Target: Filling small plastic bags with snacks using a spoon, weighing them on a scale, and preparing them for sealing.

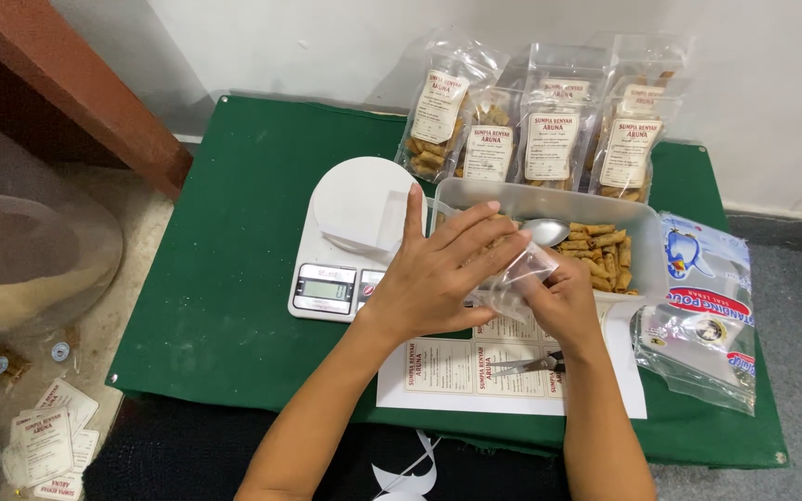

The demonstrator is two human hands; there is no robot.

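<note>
My left hand [443,269] and my right hand [563,301] both grip a small clear plastic pouch [517,276], held over the near edge of a clear plastic tub [642,223]. The tub holds several small golden-brown fried rolls [603,252] and a metal spoon [546,230]. My left hand covers most of the pouch, so its contents are hidden. A white digital kitchen scale [350,232] stands just left of my left hand.
Several sealed, labelled snack pouches [549,125] lean against the wall behind the tub. A white label sheet [461,371] with scissors [536,364] lies under my arms on the green table [234,278]. A pack of empty pouches [703,315] lies right; loose labels [48,441] on the floor.
</note>
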